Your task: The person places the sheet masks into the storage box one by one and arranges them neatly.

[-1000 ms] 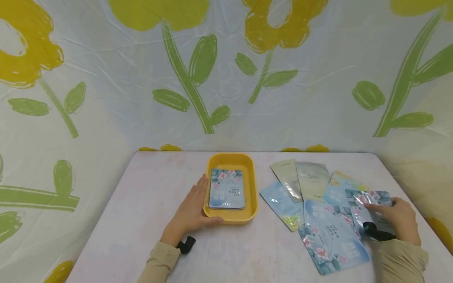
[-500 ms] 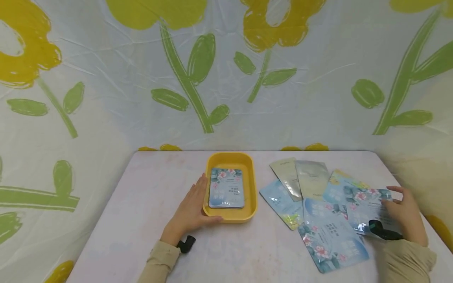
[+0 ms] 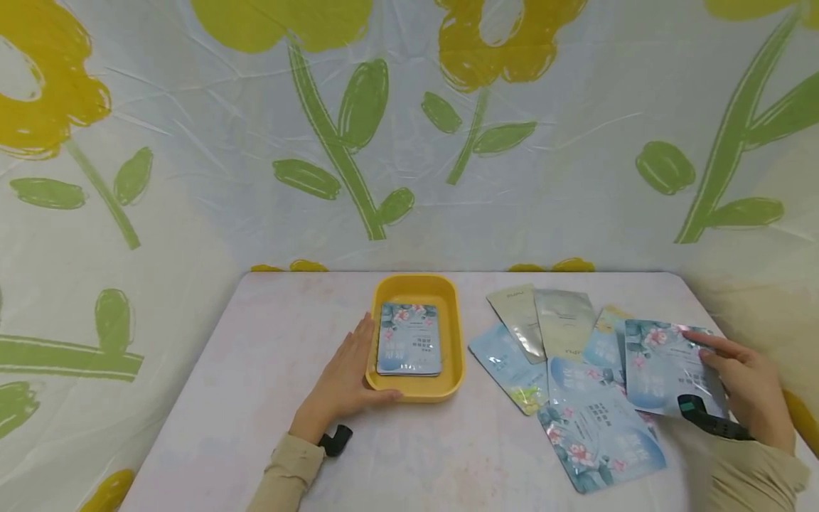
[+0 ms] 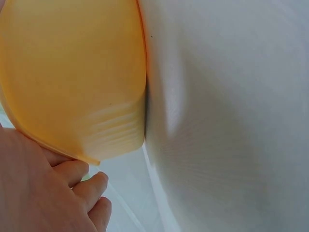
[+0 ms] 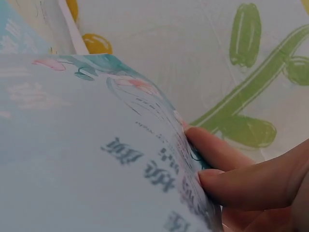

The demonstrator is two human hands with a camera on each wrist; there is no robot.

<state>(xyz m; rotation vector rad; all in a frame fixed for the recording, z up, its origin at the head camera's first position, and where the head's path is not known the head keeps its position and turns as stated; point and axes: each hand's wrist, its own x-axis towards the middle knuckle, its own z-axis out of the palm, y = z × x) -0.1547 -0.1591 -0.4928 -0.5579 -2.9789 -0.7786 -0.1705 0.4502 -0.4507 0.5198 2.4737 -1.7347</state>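
My right hand (image 3: 751, 380) pinches the right edge of a blue floral sheet mask packet (image 3: 659, 370) between thumb and fingers. That packet (image 5: 87, 145) bends near the fingertips in the right wrist view. It is raised over the right side of a loose pile, overlapping other packets in the head view. My left hand (image 3: 345, 377) rests along the left side of a yellow tray (image 3: 453, 334), fingers extended and thumb at the near rim. In the left wrist view, its fingers (image 4: 89, 191) lie against the tray's outer wall (image 4: 77, 72). A stack of floral packets (image 3: 409, 341) lies inside the tray.
Right of the tray, overlapping packets spread over the table (image 3: 473, 455): a large floral one (image 3: 604, 441), a blue one with yellow flowers (image 3: 512, 366), another (image 3: 604, 338) behind, and two silver-beige ones (image 3: 566, 320), (image 3: 517, 313). A flower-printed cloth (image 3: 576, 178) hangs behind.
My right hand has drawn the floral packet up off the pile and slightly back and to the right, shifting its grip to the right edge. My left hand has stayed at the tray.
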